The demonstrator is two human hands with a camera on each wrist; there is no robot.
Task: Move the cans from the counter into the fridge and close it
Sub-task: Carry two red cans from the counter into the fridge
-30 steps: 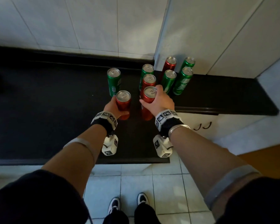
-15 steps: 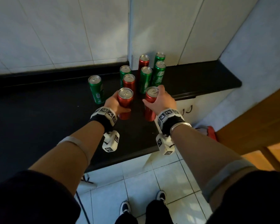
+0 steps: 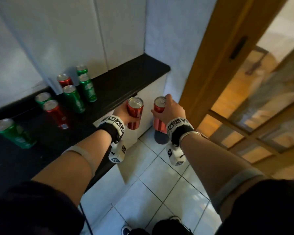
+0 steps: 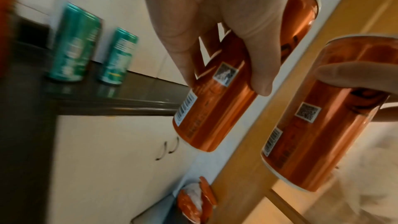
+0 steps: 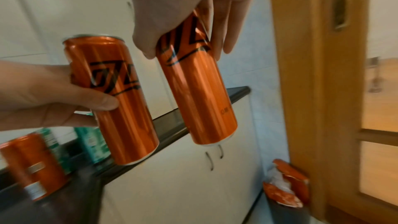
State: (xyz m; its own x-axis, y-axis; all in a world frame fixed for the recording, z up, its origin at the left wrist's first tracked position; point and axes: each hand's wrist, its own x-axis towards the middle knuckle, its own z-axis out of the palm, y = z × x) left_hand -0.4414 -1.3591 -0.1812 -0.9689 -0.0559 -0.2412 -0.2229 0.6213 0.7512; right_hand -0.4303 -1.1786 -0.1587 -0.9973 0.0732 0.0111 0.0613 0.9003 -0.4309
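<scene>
My left hand (image 3: 121, 114) grips a tall red can (image 3: 135, 112) upright in the air, past the front edge of the black counter (image 3: 131, 78). My right hand (image 3: 171, 109) grips a second red can (image 3: 159, 116) from above, over the floor. In the left wrist view the left hand's fingers (image 4: 258, 74) wrap the first red can (image 4: 215, 108), with the second red can (image 4: 323, 125) beside it. In the right wrist view the second can (image 5: 198, 94) hangs next to the first can (image 5: 120, 101). Several green and red cans (image 3: 73, 99) still stand on the counter. No fridge is in view.
A wooden door frame (image 3: 215, 53) and a glazed wooden door (image 3: 261, 99) stand to the right. White cabinet doors (image 4: 129, 151) sit under the counter. A bin with a red and white bag (image 5: 284, 186) stands on the tiled floor (image 3: 159, 184) by the door frame.
Both hands have lifted their red cans off the counter and carried them right, past its edge. The view has swung right toward the wooden door.
</scene>
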